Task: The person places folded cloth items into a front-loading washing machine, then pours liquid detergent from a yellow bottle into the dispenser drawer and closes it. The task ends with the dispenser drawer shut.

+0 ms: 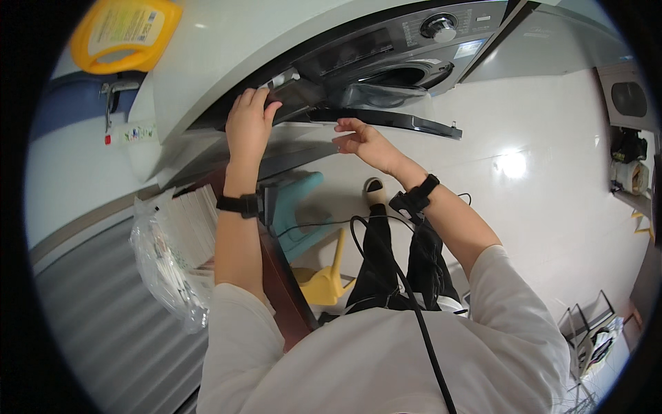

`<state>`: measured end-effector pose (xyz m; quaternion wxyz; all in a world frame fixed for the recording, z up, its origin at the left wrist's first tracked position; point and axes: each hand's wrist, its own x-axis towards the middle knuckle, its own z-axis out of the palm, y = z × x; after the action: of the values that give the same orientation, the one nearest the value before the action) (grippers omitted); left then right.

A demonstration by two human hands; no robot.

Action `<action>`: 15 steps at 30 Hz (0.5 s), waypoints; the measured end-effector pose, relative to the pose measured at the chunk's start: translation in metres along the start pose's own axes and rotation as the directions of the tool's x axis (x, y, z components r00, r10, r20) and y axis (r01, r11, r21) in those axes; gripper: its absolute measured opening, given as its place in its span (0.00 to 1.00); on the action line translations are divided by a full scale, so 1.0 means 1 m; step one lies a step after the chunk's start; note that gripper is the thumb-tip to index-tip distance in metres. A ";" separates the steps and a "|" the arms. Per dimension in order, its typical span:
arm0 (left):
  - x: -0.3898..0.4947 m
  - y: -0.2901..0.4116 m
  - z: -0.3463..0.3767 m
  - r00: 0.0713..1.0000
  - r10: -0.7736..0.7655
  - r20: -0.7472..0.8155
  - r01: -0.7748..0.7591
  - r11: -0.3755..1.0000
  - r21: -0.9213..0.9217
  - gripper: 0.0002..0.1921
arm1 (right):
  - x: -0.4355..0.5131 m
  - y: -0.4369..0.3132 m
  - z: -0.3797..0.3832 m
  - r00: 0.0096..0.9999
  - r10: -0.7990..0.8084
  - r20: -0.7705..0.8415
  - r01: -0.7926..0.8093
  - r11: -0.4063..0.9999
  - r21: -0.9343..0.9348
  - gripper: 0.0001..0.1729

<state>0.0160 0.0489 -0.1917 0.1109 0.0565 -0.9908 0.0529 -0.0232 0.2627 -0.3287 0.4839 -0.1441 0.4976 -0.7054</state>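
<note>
At the detergent drawer [296,98] of a dark front-loading washing machine [357,52], my left hand [251,121] rests with its fingers on the drawer's outer end. Whether those fingers grip it is hidden. The drawer is pulled out, with something pale at its far edge. Beside it the machine's round door [385,97] stands open. My right hand [364,142] is held in the air below the door, fingers apart, holding nothing. The control knob [438,28] is at the top.
A yellow detergent jug [126,33] stands on the white counter at upper left, near a sink tap [116,90] and a bottle with a red cap [137,133]. Bagged books [189,222], a teal stool [295,207] and a yellow chair [323,284] are below. A black cable hangs before me.
</note>
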 end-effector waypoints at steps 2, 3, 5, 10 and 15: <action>-0.001 0.000 -0.001 1.000 0.006 0.006 -0.006 1.000 0.001 0.15 | 0.017 -0.001 0.008 0.996 -0.013 -0.089 0.026 0.988 0.151 0.31; -0.001 -0.002 -0.002 1.000 0.019 -0.006 -0.019 1.000 0.001 0.15 | 0.026 -0.002 0.013 0.989 0.025 -0.146 0.009 0.974 0.228 0.32; 0.002 -0.004 -0.001 1.000 0.021 -0.009 -0.021 1.000 0.006 0.15 | 0.042 -0.006 0.021 0.977 0.036 -0.211 0.050 0.920 0.388 0.39; 0.008 -0.012 0.005 0.998 0.026 -0.052 -0.024 0.999 0.037 0.16 | 0.071 -0.013 0.034 0.945 0.039 -0.326 0.118 0.886 0.449 0.42; 0.012 -0.019 0.012 0.999 0.001 -0.051 0.000 1.000 0.022 0.16 | 0.090 -0.006 0.032 0.915 0.021 -0.403 0.160 0.898 0.411 0.38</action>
<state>0.0046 0.0277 -0.1985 0.1356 0.0561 -0.9870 0.0655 -0.0480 0.1707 -0.3339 0.3665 0.0960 0.4095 -0.8299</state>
